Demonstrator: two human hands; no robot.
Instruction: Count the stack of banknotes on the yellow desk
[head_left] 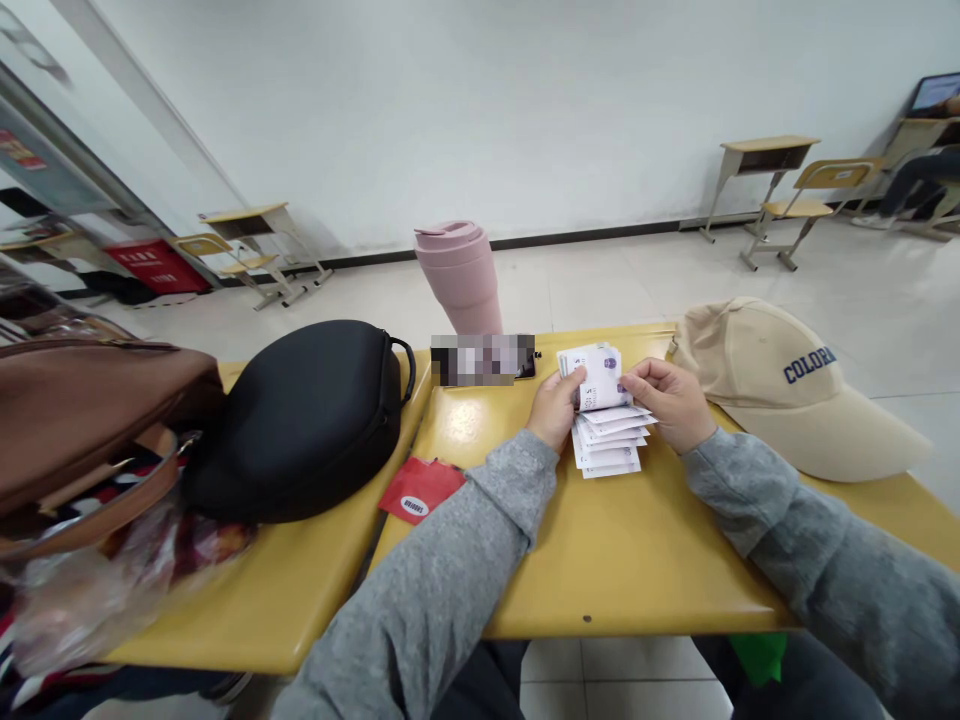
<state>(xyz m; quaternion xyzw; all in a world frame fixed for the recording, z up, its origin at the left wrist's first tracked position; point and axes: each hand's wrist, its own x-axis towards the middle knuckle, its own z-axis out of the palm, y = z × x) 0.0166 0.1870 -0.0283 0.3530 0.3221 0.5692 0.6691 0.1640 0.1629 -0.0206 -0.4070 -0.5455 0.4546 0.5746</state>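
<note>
A stack of white and purple banknotes (600, 385) is held over the yellow desk between both hands. My left hand (555, 408) grips its left side, the thumb lying on top. At the right edge, my right hand (671, 402) pinches a note between thumb and fingers. Several notes hang fanned out below in overlapping steps, printed faces partly showing. Left of my left forearm lies a small red packet (422, 490) with a white oval label. Behind the notes stand a pink tumbler (459, 275) and, at its foot, a phone-like item (525, 366), mostly blurred out.
A beige cap (765, 385) sits on the desk's right side. On the left are a black hard case (307, 420), a brown bag (105, 430) and clear plastic wrapping (97, 600). Desks and chairs stand by the far wall; a person sits at the far right.
</note>
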